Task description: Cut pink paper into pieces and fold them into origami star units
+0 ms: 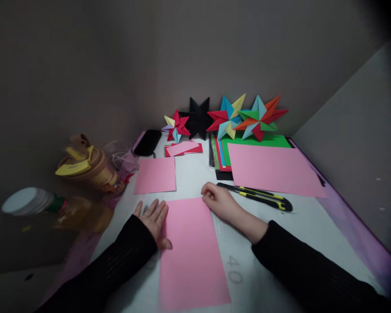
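Note:
A long pink paper sheet [192,256] lies flat on the white table surface in front of me. My left hand [155,221] rests on its left edge, fingers spread and pointing away, the thumb on the paper. At the sheet's far right corner, my right hand [217,200] has its fingers curled together; whether they pinch the corner is too small to tell. A pink square [156,175] lies just beyond my left hand. Right of my right hand is a black and yellow cutter [263,198].
Paper stars [228,119] lean on the back wall. Coloured sheets [254,140] sit under a large pink sheet [273,169] at the right. Red and pink strips [184,148] and a black phone [147,142] lie behind. A bottle [74,212] and a brown cup [94,167] stand left.

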A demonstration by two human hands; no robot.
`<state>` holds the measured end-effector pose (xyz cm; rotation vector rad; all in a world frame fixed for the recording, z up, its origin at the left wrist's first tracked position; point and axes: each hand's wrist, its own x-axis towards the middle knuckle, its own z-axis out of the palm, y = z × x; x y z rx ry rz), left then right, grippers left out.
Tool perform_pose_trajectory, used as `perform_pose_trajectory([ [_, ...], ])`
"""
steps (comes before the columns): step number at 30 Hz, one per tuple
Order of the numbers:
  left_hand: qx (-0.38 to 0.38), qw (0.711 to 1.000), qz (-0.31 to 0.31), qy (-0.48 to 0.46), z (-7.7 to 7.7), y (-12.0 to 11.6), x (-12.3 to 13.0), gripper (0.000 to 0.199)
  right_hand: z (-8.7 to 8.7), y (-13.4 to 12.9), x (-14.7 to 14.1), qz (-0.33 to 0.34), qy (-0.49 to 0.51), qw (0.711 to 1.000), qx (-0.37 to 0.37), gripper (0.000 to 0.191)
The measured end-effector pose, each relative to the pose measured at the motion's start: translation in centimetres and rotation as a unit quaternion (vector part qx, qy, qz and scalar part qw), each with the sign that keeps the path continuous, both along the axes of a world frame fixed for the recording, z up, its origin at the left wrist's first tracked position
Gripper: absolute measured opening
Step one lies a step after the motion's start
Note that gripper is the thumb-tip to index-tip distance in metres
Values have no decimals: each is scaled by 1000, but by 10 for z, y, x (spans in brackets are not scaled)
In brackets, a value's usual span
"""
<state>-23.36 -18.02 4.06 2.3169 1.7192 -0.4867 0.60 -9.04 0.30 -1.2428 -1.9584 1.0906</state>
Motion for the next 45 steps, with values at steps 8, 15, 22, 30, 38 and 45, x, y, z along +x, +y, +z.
perform_pose_trajectory([
  [8,0,999,-6,-35,-10,19,-9,42,7,-2,-2,-8,6,1000,-18,10],
  [15,6,999,2,-46,-4,13,-10,50,7,-2,-2,-12,0,1000,-16,11],
  [22,-105,993,22,41,15,8,7,80,5,-3,0,-13,2,1000,-11,10],
  [30,-142,987,5,69,20,-5,19,110,5,-3,1,-12,-3,1000,-3,10],
  [38,-104,992,2,67,7,-41,32,57,6,-4,2,-6,1,1000,-10,11],
  [45,-119,992,14,43,10,-68,38,60,0,-2,3,0,0,1000,-6,14],
])
